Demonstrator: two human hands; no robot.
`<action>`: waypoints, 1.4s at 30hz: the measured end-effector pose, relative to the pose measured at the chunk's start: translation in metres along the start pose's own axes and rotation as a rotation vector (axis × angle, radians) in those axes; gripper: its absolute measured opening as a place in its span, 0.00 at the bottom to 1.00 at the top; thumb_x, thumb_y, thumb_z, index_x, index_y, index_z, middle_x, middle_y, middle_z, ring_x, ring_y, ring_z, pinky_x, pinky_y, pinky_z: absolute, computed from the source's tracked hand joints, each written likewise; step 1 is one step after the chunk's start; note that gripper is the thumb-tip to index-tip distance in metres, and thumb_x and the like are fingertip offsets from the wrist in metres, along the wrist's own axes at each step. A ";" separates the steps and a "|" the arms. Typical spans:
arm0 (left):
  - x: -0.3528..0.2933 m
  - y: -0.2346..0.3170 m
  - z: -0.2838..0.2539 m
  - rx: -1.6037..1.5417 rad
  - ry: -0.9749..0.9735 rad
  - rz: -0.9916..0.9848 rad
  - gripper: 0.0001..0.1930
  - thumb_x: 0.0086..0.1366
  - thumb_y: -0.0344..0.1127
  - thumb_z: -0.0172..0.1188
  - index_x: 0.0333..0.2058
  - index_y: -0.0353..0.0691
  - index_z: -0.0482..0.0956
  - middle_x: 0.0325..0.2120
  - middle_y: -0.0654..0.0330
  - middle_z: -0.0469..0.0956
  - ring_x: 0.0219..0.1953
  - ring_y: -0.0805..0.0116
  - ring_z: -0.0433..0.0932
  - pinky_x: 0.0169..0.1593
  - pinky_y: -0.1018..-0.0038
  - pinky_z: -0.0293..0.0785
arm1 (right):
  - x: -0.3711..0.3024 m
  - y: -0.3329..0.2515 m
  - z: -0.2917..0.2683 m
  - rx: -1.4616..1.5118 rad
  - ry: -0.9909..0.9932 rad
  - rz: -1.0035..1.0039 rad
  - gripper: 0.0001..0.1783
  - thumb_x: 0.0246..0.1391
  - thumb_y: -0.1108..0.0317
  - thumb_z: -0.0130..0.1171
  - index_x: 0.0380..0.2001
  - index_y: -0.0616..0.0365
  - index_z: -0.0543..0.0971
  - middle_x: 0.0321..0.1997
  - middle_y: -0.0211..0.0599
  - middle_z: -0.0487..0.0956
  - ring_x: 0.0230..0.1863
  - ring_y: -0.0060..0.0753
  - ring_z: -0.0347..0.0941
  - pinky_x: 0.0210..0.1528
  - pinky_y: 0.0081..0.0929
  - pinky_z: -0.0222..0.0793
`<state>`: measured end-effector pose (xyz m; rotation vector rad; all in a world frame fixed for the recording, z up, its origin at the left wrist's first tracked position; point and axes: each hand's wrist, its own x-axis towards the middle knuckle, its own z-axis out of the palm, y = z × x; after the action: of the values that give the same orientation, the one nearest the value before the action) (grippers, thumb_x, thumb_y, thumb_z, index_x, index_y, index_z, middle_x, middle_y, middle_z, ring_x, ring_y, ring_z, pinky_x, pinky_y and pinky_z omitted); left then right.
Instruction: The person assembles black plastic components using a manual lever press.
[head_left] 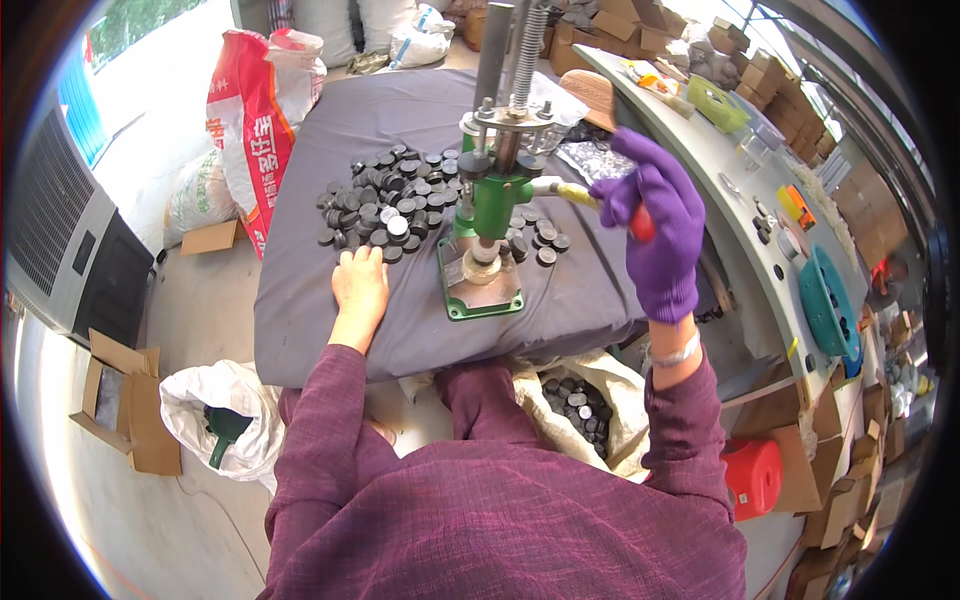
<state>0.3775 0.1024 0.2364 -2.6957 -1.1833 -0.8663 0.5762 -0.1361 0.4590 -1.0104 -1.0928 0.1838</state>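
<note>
My bare left hand (360,287) rests at the near edge of a pile of round black caps (385,195) on the cloth-covered table. Its fingers curl downward; anything under the fingertips is hidden. In a purple glove, my right hand (664,225) is closed round the end of a lever (572,192) with yellow wrapping, whose red tip (641,224) shows beside the palm. That lever belongs to a green hand press (498,205) with a tall spring. Below the press's ram sits a pale round seat (481,264). More caps (546,240) lie right of the press.
An open sack (630,415) of caps stands below the table's front edge. To the left are a white sack (215,385) with a green scoop, a cardboard box (120,400) and a grey air cooler (75,220). A long side table (735,215) runs along the right, holding a teal basket (822,300).
</note>
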 end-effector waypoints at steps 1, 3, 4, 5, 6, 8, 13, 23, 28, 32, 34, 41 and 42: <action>-0.001 -0.003 0.003 0.018 -0.044 -0.011 0.15 0.54 0.36 0.66 0.41 0.42 0.79 0.36 0.59 0.77 0.41 0.56 0.75 0.42 0.63 0.75 | 0.011 -0.002 0.001 -0.003 0.007 -0.007 0.19 0.61 0.73 0.41 0.49 0.71 0.76 0.22 0.33 0.73 0.23 0.22 0.68 0.36 0.26 0.73; -0.003 0.000 0.004 -0.032 0.004 0.001 0.14 0.54 0.35 0.66 0.40 0.42 0.80 0.36 0.59 0.77 0.40 0.56 0.75 0.41 0.63 0.75 | 0.028 -0.004 -0.001 0.039 -0.078 -0.017 0.18 0.63 0.70 0.42 0.48 0.70 0.76 0.20 0.32 0.73 0.21 0.22 0.68 0.36 0.27 0.73; -0.004 0.002 0.002 -0.074 0.077 -0.002 0.14 0.53 0.34 0.67 0.40 0.42 0.80 0.35 0.59 0.77 0.41 0.56 0.75 0.41 0.63 0.75 | 0.035 -0.003 -0.001 0.036 -0.070 -0.020 0.18 0.63 0.70 0.42 0.48 0.70 0.76 0.20 0.32 0.73 0.21 0.22 0.68 0.36 0.27 0.73; -0.005 0.004 -0.001 -0.117 0.150 -0.006 0.14 0.52 0.34 0.67 0.39 0.42 0.80 0.35 0.59 0.77 0.41 0.57 0.75 0.41 0.63 0.74 | 0.040 -0.002 -0.001 0.056 -0.069 -0.010 0.18 0.63 0.69 0.42 0.48 0.70 0.76 0.19 0.32 0.72 0.20 0.22 0.68 0.36 0.27 0.73; -0.006 0.012 0.000 -0.195 0.206 -0.002 0.15 0.50 0.30 0.67 0.38 0.42 0.80 0.34 0.57 0.76 0.39 0.55 0.74 0.42 0.62 0.74 | 0.042 -0.001 -0.002 0.076 -0.068 0.001 0.19 0.63 0.69 0.43 0.48 0.70 0.77 0.19 0.32 0.72 0.20 0.23 0.68 0.36 0.27 0.73; -0.006 0.028 -0.007 -0.381 0.185 -0.011 0.15 0.49 0.29 0.67 0.39 0.41 0.80 0.34 0.57 0.76 0.39 0.55 0.75 0.42 0.63 0.74 | 0.043 -0.003 -0.001 0.029 -0.073 0.000 0.21 0.62 0.67 0.40 0.50 0.71 0.75 0.19 0.31 0.70 0.21 0.22 0.67 0.39 0.28 0.74; -0.006 0.069 -0.003 -0.581 0.127 0.058 0.19 0.48 0.26 0.65 0.43 0.41 0.78 0.34 0.54 0.76 0.40 0.52 0.75 0.44 0.61 0.73 | 0.043 -0.001 0.000 -0.011 -0.075 -0.016 0.24 0.61 0.65 0.38 0.51 0.72 0.73 0.20 0.29 0.68 0.22 0.22 0.66 0.41 0.29 0.74; -0.012 0.064 0.017 -0.589 0.118 0.016 0.16 0.50 0.24 0.62 0.41 0.38 0.78 0.34 0.54 0.77 0.37 0.55 0.78 0.41 0.66 0.75 | 0.040 -0.005 0.000 -0.068 -0.083 -0.024 0.24 0.62 0.65 0.38 0.51 0.73 0.73 0.20 0.30 0.68 0.21 0.22 0.66 0.40 0.28 0.74; -0.015 0.059 0.020 -0.630 0.163 -0.007 0.14 0.51 0.23 0.62 0.39 0.36 0.79 0.33 0.53 0.79 0.36 0.54 0.79 0.41 0.67 0.75 | 0.021 0.004 -0.001 0.070 -0.013 -0.054 0.18 0.64 0.70 0.42 0.48 0.69 0.77 0.18 0.31 0.71 0.19 0.22 0.67 0.34 0.25 0.73; -0.013 0.059 0.017 -0.640 0.139 -0.037 0.13 0.51 0.24 0.60 0.38 0.37 0.78 0.34 0.53 0.79 0.40 0.51 0.77 0.44 0.63 0.74 | -0.028 0.022 -0.018 -0.171 -0.074 -0.150 0.17 0.63 0.68 0.42 0.43 0.67 0.78 0.20 0.31 0.72 0.22 0.22 0.68 0.40 0.28 0.73; -0.019 0.056 0.020 -0.631 0.126 -0.032 0.13 0.51 0.24 0.60 0.38 0.37 0.78 0.34 0.53 0.79 0.40 0.51 0.77 0.44 0.62 0.74 | -0.086 0.058 -0.033 -0.310 -0.180 -0.282 0.15 0.60 0.69 0.45 0.40 0.65 0.79 0.20 0.30 0.73 0.24 0.25 0.69 0.49 0.37 0.71; -0.005 0.062 0.026 -0.722 0.092 -0.200 0.16 0.57 0.32 0.63 0.45 0.37 0.78 0.34 0.52 0.80 0.32 0.54 0.79 0.39 0.62 0.75 | -0.093 0.067 -0.032 -0.248 -0.223 -0.296 0.17 0.45 0.77 0.48 0.39 0.65 0.79 0.20 0.32 0.74 0.26 0.31 0.71 0.58 0.47 0.66; -0.003 0.062 0.026 -0.735 0.062 -0.254 0.18 0.58 0.35 0.63 0.47 0.37 0.77 0.34 0.52 0.81 0.31 0.55 0.80 0.38 0.63 0.75 | -0.092 0.065 -0.030 -0.226 -0.204 -0.298 0.18 0.44 0.78 0.46 0.39 0.66 0.79 0.19 0.31 0.73 0.26 0.31 0.71 0.60 0.46 0.64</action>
<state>0.4315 0.0644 0.2232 -3.0342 -1.4316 -1.6975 0.5773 -0.1703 0.3474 -1.0301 -1.4609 -0.0821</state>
